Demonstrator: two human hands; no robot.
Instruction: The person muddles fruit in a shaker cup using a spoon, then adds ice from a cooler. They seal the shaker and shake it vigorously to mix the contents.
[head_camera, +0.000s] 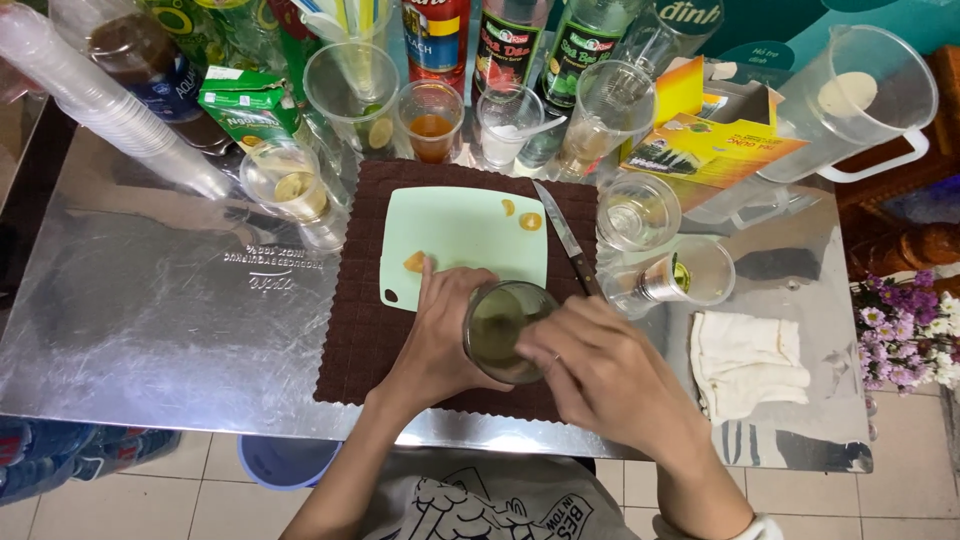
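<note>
Steel-topped counter (150, 320) w/ a brown mat (360, 330) at its front-centre edge. Both hands meet over the mat's front half on a clear glass (503, 330) holding greenish liquid. Left hand (440, 335) wraps the glass from its left side, fingers curled round the wall. Right hand (590, 365) is closed round it from the right, thumb on the rim. Pale green cutting board (462, 235) lies on the mat just behind the glass, w/ small orange fruit pieces (530, 221) near its back-right corner. A knife (566, 240) lies along the board's right edge. White folded cloth (748, 362) sits near the counter's front-right corner. Cups & syrup bottles (505, 45) crowd the back edge.
</note>
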